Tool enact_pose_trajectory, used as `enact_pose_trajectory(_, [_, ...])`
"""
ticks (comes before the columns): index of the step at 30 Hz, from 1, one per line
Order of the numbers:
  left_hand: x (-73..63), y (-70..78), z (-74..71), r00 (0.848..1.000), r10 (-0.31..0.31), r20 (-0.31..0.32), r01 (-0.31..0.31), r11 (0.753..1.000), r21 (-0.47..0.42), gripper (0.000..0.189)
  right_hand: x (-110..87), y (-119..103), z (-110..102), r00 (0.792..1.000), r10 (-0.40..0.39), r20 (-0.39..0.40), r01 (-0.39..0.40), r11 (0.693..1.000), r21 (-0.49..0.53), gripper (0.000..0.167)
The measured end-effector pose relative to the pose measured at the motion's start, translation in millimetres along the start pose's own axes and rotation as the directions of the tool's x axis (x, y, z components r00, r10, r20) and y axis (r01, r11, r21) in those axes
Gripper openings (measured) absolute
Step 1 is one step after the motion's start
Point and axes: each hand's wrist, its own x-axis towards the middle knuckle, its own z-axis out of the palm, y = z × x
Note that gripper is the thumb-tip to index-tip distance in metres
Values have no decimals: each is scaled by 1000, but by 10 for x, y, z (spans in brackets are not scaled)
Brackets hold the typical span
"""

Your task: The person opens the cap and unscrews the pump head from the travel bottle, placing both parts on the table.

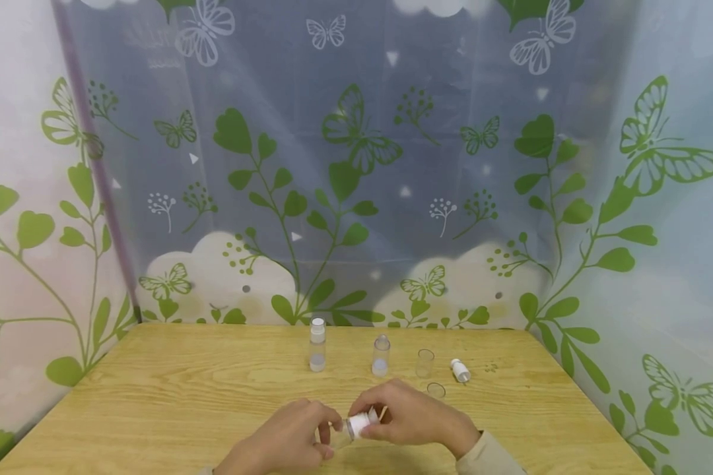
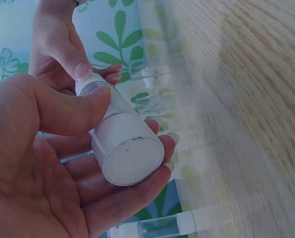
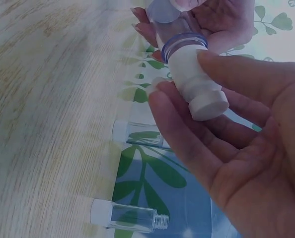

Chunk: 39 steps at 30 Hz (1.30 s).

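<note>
Both hands hold a small clear bottle with a white base (image 2: 130, 148) between them, low over the front of the table. My left hand (image 1: 291, 432) grips the clear body, its thumb along the side and fingers beneath the base. At the other end, the right hand (image 1: 410, 415) pinches the white pump top (image 3: 192, 74) between thumb and fingers. A clear collar shows where the pump top meets the body in the right wrist view. The bottle lies tilted, its pump end toward the right hand.
Behind the hands stand a bottle with a white top (image 1: 317, 346) and an open-necked clear bottle (image 3: 132, 216). To the right are a clear cap (image 1: 424, 364), another clear cap (image 1: 436, 390) and a white pump top (image 1: 460, 371) on its side. A patterned curtain (image 1: 344, 218) borders the wooden table (image 1: 214, 376).
</note>
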Motion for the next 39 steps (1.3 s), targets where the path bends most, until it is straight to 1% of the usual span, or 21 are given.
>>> enact_pose_trajectory(5, [6, -7, 1, 1000, -2, 3, 2, 1000, -11, 28, -2, -4, 1, 1000, 10, -21, -9, 1000, 4, 22])
enact_pose_trajectory(10, [5, -5, 0, 1000, -5, -2, 5, 1000, 1, 29, -6, -14, -5, 999, 16, -45, -17, 1000, -3, 26])
enact_pose_trajectory(15, [2, -6, 1, 1000, -7, -5, 7, 1000, -1, 30, -4, -20, -14, 999, 10, -50, -11, 1000, -29, 27])
enact_pose_trajectory(20, [6, -12, -1, 1000, -10, -6, 10, 1000, -21, 30, -8, -21, -25, 999, 7, -49, -9, 999, -35, 26])
enact_pose_trajectory(26, [6, -15, -9, 1000, -18, -4, 17, 999, -36, 29, -22, -30, -55, 998, -20, -62, 16, 997, -73, 26])
enact_pose_trajectory(29, [12, -24, -9, 1000, -22, -3, 22, 999, -42, 30, -34, -32, -76, 997, -34, -75, 29, 997, -76, 26])
enact_pose_trajectory(32, [12, -32, -10, 1000, -18, -8, 17, 999, -27, 30, -47, -31, -99, 996, -35, -82, 30, 997, -73, 26])
enact_pose_trajectory(39, [8, -42, -21, 1000, -14, -17, 14, 1000, 9, 30, -80, -56, -143, 997, -4, -79, -1, 998, -64, 26])
